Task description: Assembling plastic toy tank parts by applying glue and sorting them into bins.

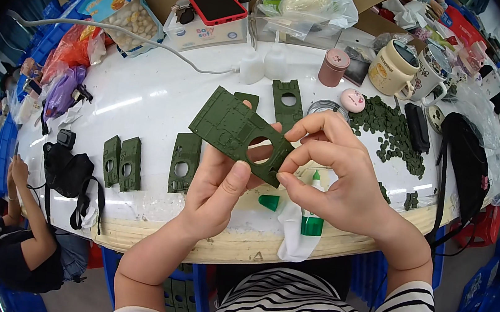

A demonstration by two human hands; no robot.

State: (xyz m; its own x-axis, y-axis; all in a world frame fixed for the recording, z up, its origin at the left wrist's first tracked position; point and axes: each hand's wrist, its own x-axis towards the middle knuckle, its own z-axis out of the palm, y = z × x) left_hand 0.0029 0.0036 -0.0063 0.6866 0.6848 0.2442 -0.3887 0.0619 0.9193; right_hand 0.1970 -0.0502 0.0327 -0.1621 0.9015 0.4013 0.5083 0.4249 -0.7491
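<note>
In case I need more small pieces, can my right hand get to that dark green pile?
Probably yes: the pile lies uncovered beyond the right hand, nothing seems to block it, and the left hand grips the green part.

Mugs [391, 70] stand behind the loose parts [392, 131], right of the held panel [224, 122].

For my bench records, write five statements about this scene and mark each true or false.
1. The left hand holds a dark green part. True.
2. The right hand rests on the phone. False: the right hand has its fingertips at the part's edge.
3. Small green pieces are heaped on the white table. True.
4. The phone lies directly on the table. False: the phone lies on a plastic box.
5. A cream mug stands beside another mug. True.
</note>
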